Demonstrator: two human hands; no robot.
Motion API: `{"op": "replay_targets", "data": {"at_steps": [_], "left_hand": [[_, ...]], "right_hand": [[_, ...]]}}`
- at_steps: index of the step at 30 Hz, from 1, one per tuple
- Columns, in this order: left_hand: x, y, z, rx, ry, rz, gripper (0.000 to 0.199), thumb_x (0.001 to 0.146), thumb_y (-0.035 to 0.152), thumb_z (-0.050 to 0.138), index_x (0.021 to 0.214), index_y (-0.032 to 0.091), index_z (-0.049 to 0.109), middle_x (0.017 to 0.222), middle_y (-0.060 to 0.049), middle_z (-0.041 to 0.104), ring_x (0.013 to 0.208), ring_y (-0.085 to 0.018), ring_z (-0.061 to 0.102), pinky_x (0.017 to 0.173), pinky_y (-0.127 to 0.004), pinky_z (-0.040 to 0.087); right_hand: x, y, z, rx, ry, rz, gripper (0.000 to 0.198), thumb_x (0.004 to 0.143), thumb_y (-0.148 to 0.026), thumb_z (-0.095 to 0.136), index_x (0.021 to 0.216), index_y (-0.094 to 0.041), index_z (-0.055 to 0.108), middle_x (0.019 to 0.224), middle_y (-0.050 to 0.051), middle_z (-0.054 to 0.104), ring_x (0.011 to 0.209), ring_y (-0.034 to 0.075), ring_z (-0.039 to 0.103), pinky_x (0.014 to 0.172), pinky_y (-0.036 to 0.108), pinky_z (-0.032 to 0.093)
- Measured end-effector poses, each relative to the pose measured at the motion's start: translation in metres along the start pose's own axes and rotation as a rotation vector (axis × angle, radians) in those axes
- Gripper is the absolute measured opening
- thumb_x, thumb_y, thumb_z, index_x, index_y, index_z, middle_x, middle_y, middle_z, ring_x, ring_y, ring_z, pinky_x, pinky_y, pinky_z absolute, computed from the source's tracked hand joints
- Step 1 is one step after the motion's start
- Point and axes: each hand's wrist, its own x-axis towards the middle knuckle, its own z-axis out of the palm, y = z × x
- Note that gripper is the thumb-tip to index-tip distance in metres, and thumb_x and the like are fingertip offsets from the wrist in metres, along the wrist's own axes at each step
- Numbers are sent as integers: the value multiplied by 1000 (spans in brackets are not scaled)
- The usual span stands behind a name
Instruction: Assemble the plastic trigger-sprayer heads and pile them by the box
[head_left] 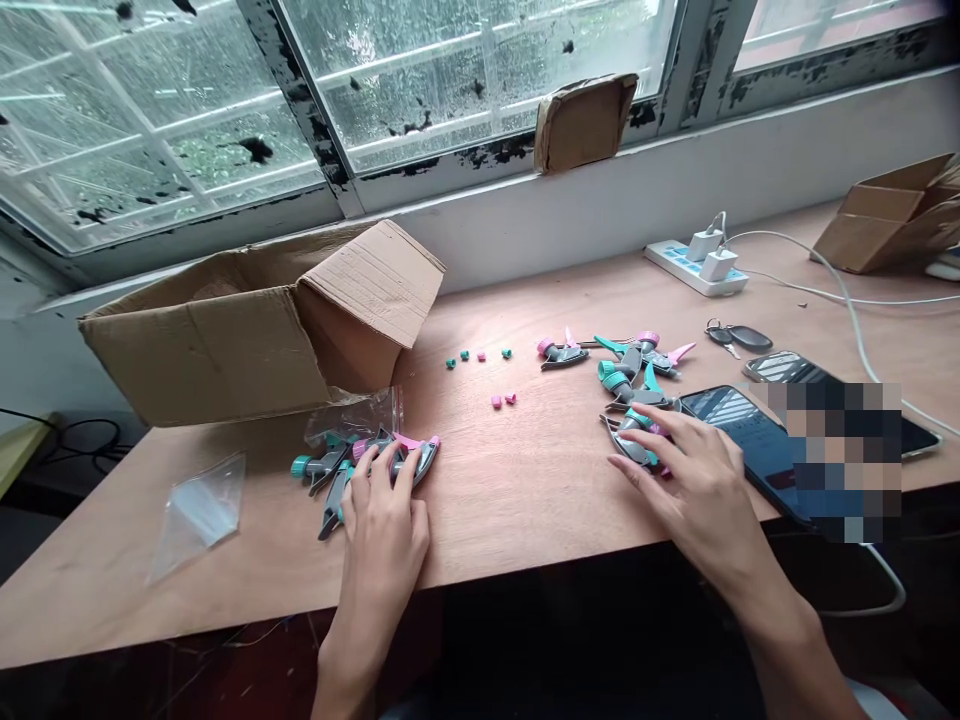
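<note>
My left hand [386,520] rests with fingers spread and bent over a pile of grey trigger sprayer heads [330,505] with teal and pink parts. Its fingertips touch the sprayers, partly hiding them. On the right, my right hand [701,490] reaches over another trigger sprayer head [634,445], thumb and fingers apart on either side of it. Just behind lie more sprayer heads [619,380], and a separate one with a pink collar [562,352]. Between the two groups are several small teal nozzle caps [507,353] and pink nozzle caps [496,402].
An open cardboard box [210,360] stands at the back left. Clear plastic bags [199,510] lie near the left pile. Two phones [735,435], keys [724,335] and a power strip [697,270] with white cables occupy the right. Another box [870,225] sits far right.
</note>
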Motion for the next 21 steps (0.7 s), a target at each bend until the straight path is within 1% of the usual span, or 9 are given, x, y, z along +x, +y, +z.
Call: {"op": "replay_targets", "data": {"at_steps": [2, 4, 7, 9, 12, 14, 16, 18, 21], "left_hand": [[-5, 1, 0, 36, -55, 9, 57, 92, 6, 43, 146, 17, 53, 150, -19, 51, 144, -41, 38, 110, -63, 41], [-11, 3, 4, 53, -61, 23, 57, 95, 12, 44, 151, 17, 47, 154, -20, 46, 147, -42, 34, 113, -65, 37], [-16, 11, 11, 36, 9, 26, 55, 100, 23, 47, 154, 17, 42, 158, -21, 42, 151, -42, 29, 117, -69, 29], [-15, 19, 14, -15, 56, 39, 53, 101, 27, 49, 152, 15, 43, 161, -22, 37, 154, -43, 22, 119, -69, 25], [-12, 31, 15, -129, -8, 189, 47, 102, 28, 49, 148, 15, 47, 165, -19, 31, 157, -38, 14, 122, -63, 29], [-10, 34, 15, -187, -71, 250, 43, 103, 29, 48, 143, 14, 51, 165, -19, 32, 157, -37, 13, 121, -60, 34], [-9, 33, 14, -230, -92, 252, 41, 103, 29, 49, 140, 13, 53, 163, -19, 34, 157, -38, 13, 120, -61, 35], [-8, 32, 12, -272, -81, 259, 37, 103, 28, 49, 137, 13, 56, 162, -18, 37, 157, -38, 13, 120, -61, 35], [-8, 30, 9, -325, -65, 276, 31, 103, 25, 49, 131, 17, 61, 157, -16, 44, 157, -36, 16, 120, -61, 35]], "right_hand": [[2, -5, 4, 30, -46, -54, 27, 102, -41, 56, 118, -23, 67, 138, 12, 64, 129, 34, 56, 115, 63, 29], [7, -14, 10, 81, -75, -88, 27, 103, -37, 54, 125, -22, 63, 141, 14, 62, 134, 34, 54, 118, 65, 25], [20, -31, 21, 139, -106, -123, 30, 103, -31, 53, 131, -21, 60, 143, 16, 60, 136, 33, 52, 116, 64, 32], [31, -42, 28, 148, -170, -156, 36, 101, -28, 55, 137, -20, 57, 143, 17, 60, 135, 33, 52, 113, 60, 39], [48, -57, 38, 127, -350, -219, 49, 100, -25, 56, 148, -21, 48, 148, 15, 57, 134, 32, 53, 111, 56, 43], [58, -64, 46, 98, -454, -257, 53, 101, -22, 54, 153, -20, 43, 152, 15, 53, 136, 32, 51, 112, 55, 42], [69, -67, 55, 64, -521, -296, 52, 101, -19, 51, 152, -17, 44, 154, 17, 50, 140, 34, 46, 115, 57, 39], [77, -68, 63, 35, -557, -327, 48, 102, -18, 48, 150, -17, 48, 155, 18, 48, 143, 35, 43, 117, 59, 35], [84, -69, 71, -13, -591, -374, 39, 105, -16, 42, 141, -19, 58, 153, 17, 51, 142, 34, 44, 119, 62, 29]]}}
